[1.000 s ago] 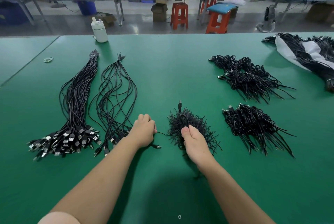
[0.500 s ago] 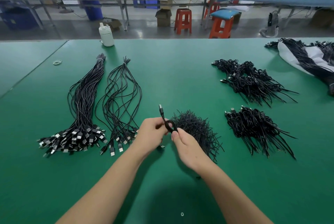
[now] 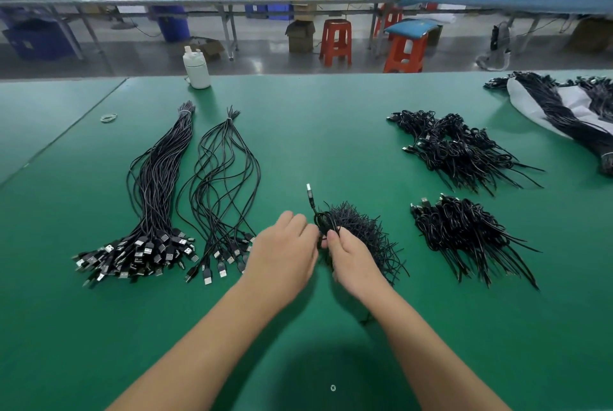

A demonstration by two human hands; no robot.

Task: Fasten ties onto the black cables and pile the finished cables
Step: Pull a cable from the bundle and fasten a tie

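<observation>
Over the green table, both hands meet just above the heap of ties. A coiled black cable sits between them, its loop at the fingertips and its plug end sticking up beyond. The right hand pinches the coil with curled thumb and forefinger. The left hand is curled against it; its grip is hidden. Finished cables lie piled to the right.

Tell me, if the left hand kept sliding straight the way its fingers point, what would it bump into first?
Probably the coiled black cable that the left hand and right hand hold between them, then the pile of ties behind it; depth is hard to judge.
</observation>
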